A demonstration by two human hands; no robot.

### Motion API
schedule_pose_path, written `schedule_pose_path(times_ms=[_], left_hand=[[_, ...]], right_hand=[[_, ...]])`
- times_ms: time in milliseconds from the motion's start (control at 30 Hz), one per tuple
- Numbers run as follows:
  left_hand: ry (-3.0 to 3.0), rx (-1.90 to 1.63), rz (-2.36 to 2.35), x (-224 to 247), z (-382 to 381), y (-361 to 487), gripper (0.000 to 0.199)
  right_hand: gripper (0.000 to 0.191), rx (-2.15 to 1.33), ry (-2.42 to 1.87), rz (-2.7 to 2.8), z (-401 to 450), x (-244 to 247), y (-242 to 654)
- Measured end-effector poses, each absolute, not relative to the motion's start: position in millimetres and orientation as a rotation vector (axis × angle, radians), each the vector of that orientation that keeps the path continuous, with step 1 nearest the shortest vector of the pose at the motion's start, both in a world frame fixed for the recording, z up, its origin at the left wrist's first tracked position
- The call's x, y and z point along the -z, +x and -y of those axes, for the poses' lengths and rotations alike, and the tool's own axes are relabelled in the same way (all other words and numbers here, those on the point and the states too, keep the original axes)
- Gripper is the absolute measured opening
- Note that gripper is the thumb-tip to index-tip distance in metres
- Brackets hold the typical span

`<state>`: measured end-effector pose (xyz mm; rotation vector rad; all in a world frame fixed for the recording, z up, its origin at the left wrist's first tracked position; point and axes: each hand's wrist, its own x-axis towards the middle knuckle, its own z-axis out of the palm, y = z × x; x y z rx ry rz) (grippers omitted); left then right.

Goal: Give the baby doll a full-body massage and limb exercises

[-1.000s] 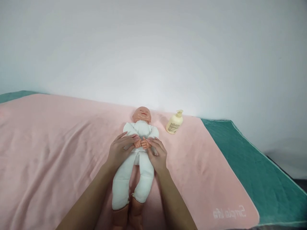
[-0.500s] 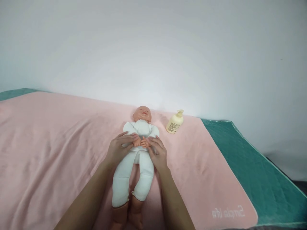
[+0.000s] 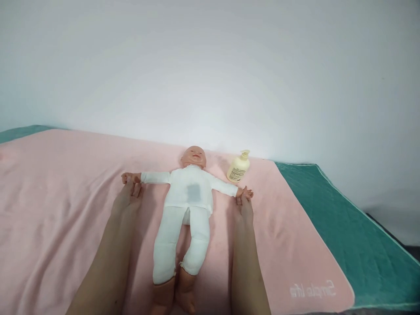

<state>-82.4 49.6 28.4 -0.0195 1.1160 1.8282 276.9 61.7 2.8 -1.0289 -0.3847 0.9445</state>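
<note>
A baby doll (image 3: 179, 188) in white cloth lies on its back, head away from me and both arms stretched out sideways. A grey patch shows on its chest. My left hand (image 3: 127, 199) is closed on the doll's hand at the left, thumb and fingers around the wrist. At the right, my right hand (image 3: 244, 209) grips the doll's other hand in the same way. Just beyond that hand stands a pale yellow pump bottle (image 3: 238, 168), upright, with small dark print on its front.
Under the doll spreads a pink blanket (image 3: 288, 245), wrinkled on the left and lettered at its lower right corner. A green quilted cover (image 3: 354, 236) shows beneath it on the right and far left. A pale wall (image 3: 210, 70) rises behind.
My hands have moved apart, drawing the doll's arms from folded over its belly to spread wide on both sides. The grey chest patch has come into full view. The bottle stays put.
</note>
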Motion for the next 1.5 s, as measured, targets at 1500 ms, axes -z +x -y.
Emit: schedule_pose_path(times_ms=[1500], left_hand=[[0.340, -2.149, -1.105, -39, -37, -47, 0.018]], right_hand=[[0.059, -0.781, -1.017, 0.582, -48, -21, 253]])
